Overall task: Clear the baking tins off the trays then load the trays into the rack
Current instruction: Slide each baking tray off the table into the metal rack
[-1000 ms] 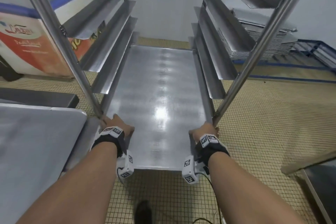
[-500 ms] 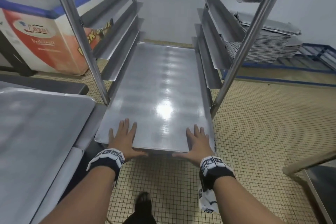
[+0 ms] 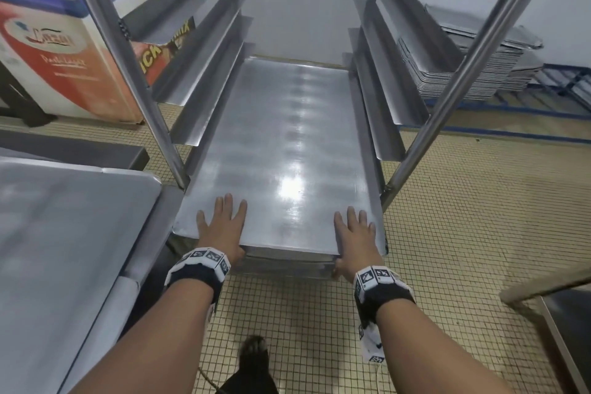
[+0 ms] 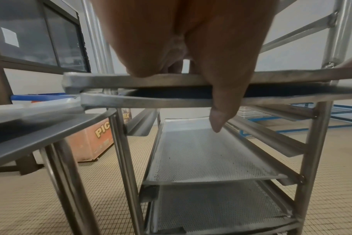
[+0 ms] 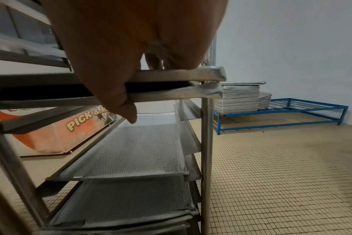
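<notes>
A flat steel tray (image 3: pixel 287 137) lies on the runners of the steel rack (image 3: pixel 426 137), its near end sticking out a little past the posts. My left hand (image 3: pixel 222 227) lies flat on the tray's near left corner and my right hand (image 3: pixel 355 233) on its near right corner, fingers straight. In the wrist views each thumb hangs down over the tray's front edge (image 4: pixel 151 79) (image 5: pixel 181 74) and over a second tray (image 4: pixel 151 100) (image 5: pixel 171 93) just beneath it. Perforated trays (image 4: pixel 207 152) (image 5: pixel 131 146) sit on lower runners. No baking tins are in view.
A steel table (image 3: pixel 64 233) stands close on the left, touching the rack's post. Behind it is a chest freezer (image 3: pixel 64 57) with a red label. A stack of trays (image 3: pixel 499 64) rests on a blue frame (image 5: pixel 281 108) at the right. Another table corner (image 3: pixel 559 313) is near right.
A second ago my hands gripped the tray's sides near the posts. They have let go and now lie flat on its near end, and the tray has slid deeper into the rack.
</notes>
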The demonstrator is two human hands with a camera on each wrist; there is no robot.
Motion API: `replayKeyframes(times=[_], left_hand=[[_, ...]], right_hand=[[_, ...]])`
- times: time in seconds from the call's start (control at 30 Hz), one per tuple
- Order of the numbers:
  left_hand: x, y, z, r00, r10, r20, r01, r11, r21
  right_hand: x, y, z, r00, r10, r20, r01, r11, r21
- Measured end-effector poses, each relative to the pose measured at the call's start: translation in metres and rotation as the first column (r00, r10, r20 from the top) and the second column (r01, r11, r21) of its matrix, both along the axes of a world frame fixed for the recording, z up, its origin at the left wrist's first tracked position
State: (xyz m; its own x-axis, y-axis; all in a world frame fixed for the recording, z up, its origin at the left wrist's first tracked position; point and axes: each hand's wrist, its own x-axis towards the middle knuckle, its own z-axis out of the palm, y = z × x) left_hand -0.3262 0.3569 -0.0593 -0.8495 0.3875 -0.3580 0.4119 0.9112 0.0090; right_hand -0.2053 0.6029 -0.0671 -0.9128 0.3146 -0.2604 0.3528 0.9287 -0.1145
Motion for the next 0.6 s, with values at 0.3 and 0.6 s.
replayKeyframes(times=[0.3,0.6], left_hand=[[-0.078,0.033,0.009,0.999,-0.028,0.029,0.028,1.000,-0.014],[-0.136,0.056,0.008,0.998,-0.052,0.022,0.052,0.999,0.000]], right_hand=[[-0.072,0.032,0.010,1.000,0.008,-0.015,-0.007,0.998,0.055],[-0.127,0.054,0.018,1.000,-0.027,-0.011,0.027,0.999,0.045]])
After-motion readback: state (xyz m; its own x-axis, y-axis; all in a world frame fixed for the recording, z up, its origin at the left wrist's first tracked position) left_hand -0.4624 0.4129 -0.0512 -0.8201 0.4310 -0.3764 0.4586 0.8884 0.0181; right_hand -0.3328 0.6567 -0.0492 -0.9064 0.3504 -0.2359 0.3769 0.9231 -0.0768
